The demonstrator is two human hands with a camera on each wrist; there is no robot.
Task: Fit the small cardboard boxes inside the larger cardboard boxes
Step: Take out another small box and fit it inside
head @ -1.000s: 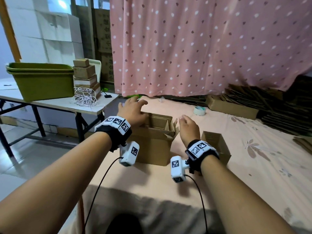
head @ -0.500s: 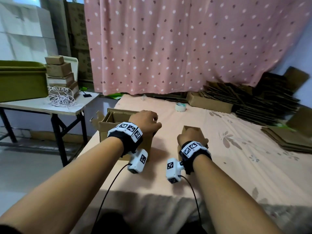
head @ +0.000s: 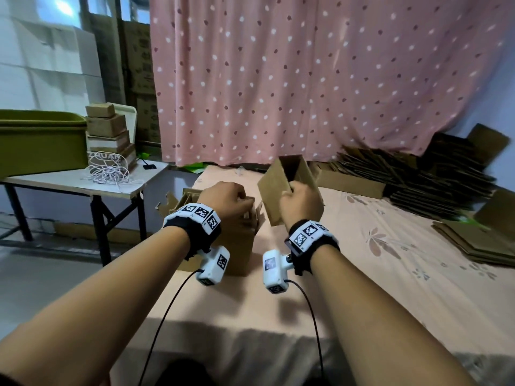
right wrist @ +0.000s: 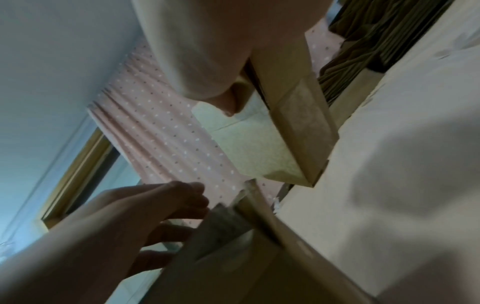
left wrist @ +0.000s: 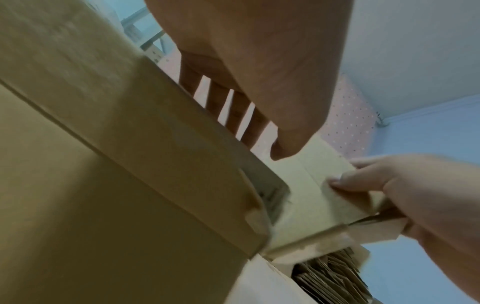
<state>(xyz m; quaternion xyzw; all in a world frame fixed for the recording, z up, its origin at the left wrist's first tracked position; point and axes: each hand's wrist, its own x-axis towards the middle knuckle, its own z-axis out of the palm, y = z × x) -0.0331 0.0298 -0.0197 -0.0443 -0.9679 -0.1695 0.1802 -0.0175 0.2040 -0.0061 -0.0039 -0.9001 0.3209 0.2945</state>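
Note:
A large open cardboard box [head: 237, 246] stands at the left edge of the pink-clothed table [head: 362, 274]. My left hand [head: 239, 201] grips its near right flap: fingers go over the edge and the thumb lies outside, as the left wrist view shows on the large box [left wrist: 103, 185]. My right hand [head: 292, 190] holds a small open cardboard box [head: 278, 188] in the air, tilted, just right of the large box. In the right wrist view the small box [right wrist: 259, 148] hangs above the large box's rim [right wrist: 246, 246].
A side table [head: 69, 182] at the left bears a green tub [head: 41, 143], a stack of small boxes [head: 107, 135] and white string [head: 107, 171]. Flattened cardboard piles [head: 418, 176] and a long box [head: 348, 181] lie at the back right. A pink dotted curtain [head: 306, 79] hangs behind.
My right hand has lifted the small box off the cloth and tilted it up beside the large box. My left hand went from the far rim to gripping the near flap.

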